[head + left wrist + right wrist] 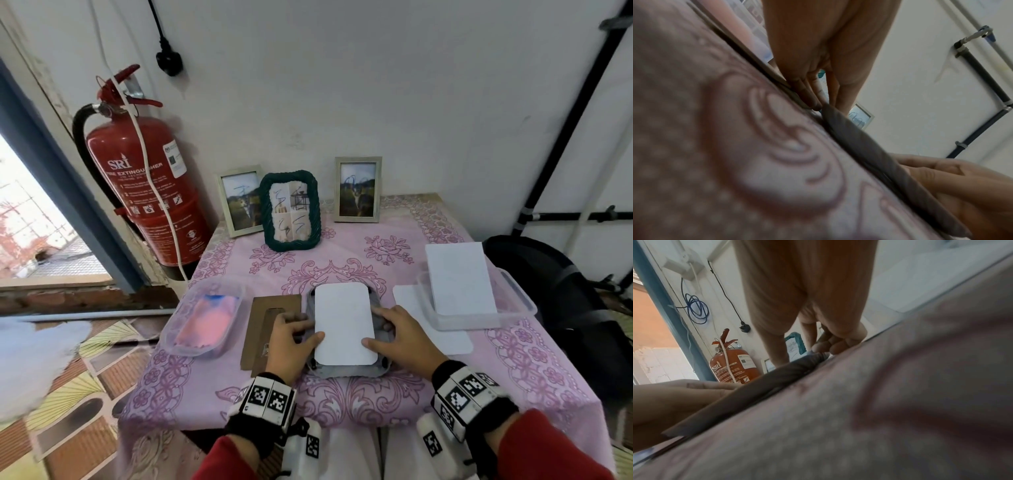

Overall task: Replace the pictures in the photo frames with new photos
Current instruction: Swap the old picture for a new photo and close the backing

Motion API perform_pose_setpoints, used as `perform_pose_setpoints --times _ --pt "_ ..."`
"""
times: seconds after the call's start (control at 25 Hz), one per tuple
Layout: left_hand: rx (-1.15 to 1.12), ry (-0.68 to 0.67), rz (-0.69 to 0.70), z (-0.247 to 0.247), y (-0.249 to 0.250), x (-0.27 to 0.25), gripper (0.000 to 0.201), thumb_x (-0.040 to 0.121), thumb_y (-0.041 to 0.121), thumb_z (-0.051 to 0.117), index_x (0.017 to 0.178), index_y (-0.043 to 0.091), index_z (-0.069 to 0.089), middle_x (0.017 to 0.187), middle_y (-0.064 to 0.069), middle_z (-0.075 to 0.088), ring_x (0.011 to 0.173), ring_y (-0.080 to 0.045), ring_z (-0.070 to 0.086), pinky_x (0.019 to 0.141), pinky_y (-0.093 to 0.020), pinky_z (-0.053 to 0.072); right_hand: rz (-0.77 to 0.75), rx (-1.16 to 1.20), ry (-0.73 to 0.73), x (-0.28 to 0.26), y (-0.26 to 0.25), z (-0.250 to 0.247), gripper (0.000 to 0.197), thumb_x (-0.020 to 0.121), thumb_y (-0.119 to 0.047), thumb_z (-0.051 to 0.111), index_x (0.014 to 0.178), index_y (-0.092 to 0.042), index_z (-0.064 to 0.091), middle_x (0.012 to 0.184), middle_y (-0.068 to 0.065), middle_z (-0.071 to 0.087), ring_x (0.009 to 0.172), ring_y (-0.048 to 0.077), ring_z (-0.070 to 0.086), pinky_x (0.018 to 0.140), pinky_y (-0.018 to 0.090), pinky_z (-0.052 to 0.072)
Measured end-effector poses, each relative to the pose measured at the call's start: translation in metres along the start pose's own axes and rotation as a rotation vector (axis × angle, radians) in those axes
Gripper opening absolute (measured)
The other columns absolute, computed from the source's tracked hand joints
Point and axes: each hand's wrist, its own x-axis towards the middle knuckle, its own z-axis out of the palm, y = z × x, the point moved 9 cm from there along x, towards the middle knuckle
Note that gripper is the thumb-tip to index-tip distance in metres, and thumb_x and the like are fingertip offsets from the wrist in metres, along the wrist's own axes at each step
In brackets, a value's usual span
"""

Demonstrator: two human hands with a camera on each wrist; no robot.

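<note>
A grey photo frame [342,371] lies face down on the pink tablecloth [342,397] near the front edge. A white sheet with rounded corners [344,323] lies in its back. My left hand [306,329] grips the frame's left side, thumb on the sheet. My right hand [380,329] grips the right side the same way. In the left wrist view the fingers [813,97] reach down at the frame's edge [869,146]. The right wrist view shows curled fingers [834,345] at the frame [756,389]. A brown backing board [270,329] lies to the left.
At the back stand two silver frames [239,200] [358,188] and a green woven frame [291,210]. A clear tub with a pink cloth [205,317] sits left, a tub with white sheets [462,281] right. A red fire extinguisher [147,192] hangs at the left wall.
</note>
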Motion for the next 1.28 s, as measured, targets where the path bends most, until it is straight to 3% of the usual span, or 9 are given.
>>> perform_pose_setpoints --times 0.2,0.36,0.56,0.68,0.92,1.12,1.28 --pt "0.006 -0.016 0.027 0.0 0.002 -0.003 0.037 0.08 0.015 0.072 0.114 0.003 0.063 0.117 0.001 0.04 0.107 -0.01 0.046 0.089 -0.015 0.036 0.011 0.033 0.001 0.001 0.005 0.0 0.067 0.078 -0.02 0.074 0.137 -0.022 0.044 0.087 -0.001 0.038 0.082 0.011 0.046 0.073 0.004 0.038" --pt "-0.023 -0.026 0.026 0.001 0.001 -0.005 0.04 0.079 0.014 0.073 0.116 0.004 0.062 0.119 0.0 0.041 0.109 -0.012 0.047 0.091 -0.018 0.038 0.03 0.048 0.011 -0.001 0.009 0.001 0.068 0.078 -0.02 0.074 0.139 -0.022 0.042 0.088 -0.002 0.038 0.08 0.005 0.045 0.075 0.008 0.039" --pt "-0.008 -0.02 0.039 0.0 0.0 -0.006 0.042 0.079 0.016 0.073 0.118 0.005 0.061 0.12 0.001 0.041 0.11 -0.011 0.046 0.09 -0.014 0.038 0.107 0.071 0.063 -0.005 0.018 0.004 0.067 0.078 -0.021 0.073 0.138 -0.016 0.043 0.114 0.005 0.034 0.109 0.014 0.044 0.106 0.024 0.036" --pt "-0.004 -0.007 0.046 0.0 0.0 -0.006 0.04 0.078 0.015 0.074 0.116 0.006 0.063 0.119 0.002 0.041 0.109 -0.009 0.046 0.08 -0.002 0.04 0.128 0.082 0.052 -0.005 0.02 0.006 0.064 0.079 -0.022 0.073 0.136 -0.015 0.045 0.126 0.004 0.03 0.123 0.016 0.039 0.111 0.029 0.033" --pt "-0.011 -0.006 0.044 0.0 -0.001 -0.007 0.035 0.08 0.012 0.071 0.113 0.006 0.064 0.119 0.001 0.042 0.108 -0.009 0.047 0.078 0.001 0.039 0.111 0.113 0.075 -0.005 0.022 0.003 0.053 0.081 -0.013 0.07 0.131 -0.012 0.051 0.133 0.005 0.034 0.129 0.014 0.038 0.109 0.023 0.031" --pt "-0.033 0.022 0.055 -0.005 0.004 -0.006 0.029 0.083 0.007 0.067 0.112 0.004 0.066 0.116 -0.002 0.049 0.094 -0.003 0.052 0.074 0.003 0.041 0.1 0.133 0.095 -0.006 0.021 0.002 0.05 0.082 -0.01 0.069 0.129 -0.009 0.053 0.132 0.006 0.037 0.125 0.012 0.04 0.107 0.021 0.031" --pt "-0.056 0.165 0.149 -0.031 0.016 -0.012 0.029 0.082 0.0 0.065 0.111 0.007 0.067 0.108 -0.005 0.06 0.088 -0.007 0.058 0.072 -0.002 0.044 0.09 0.121 0.129 -0.006 0.02 -0.001 0.045 0.083 -0.009 0.067 0.126 -0.009 0.056 0.128 0.005 0.041 0.111 0.011 0.046 0.1 0.019 0.035"
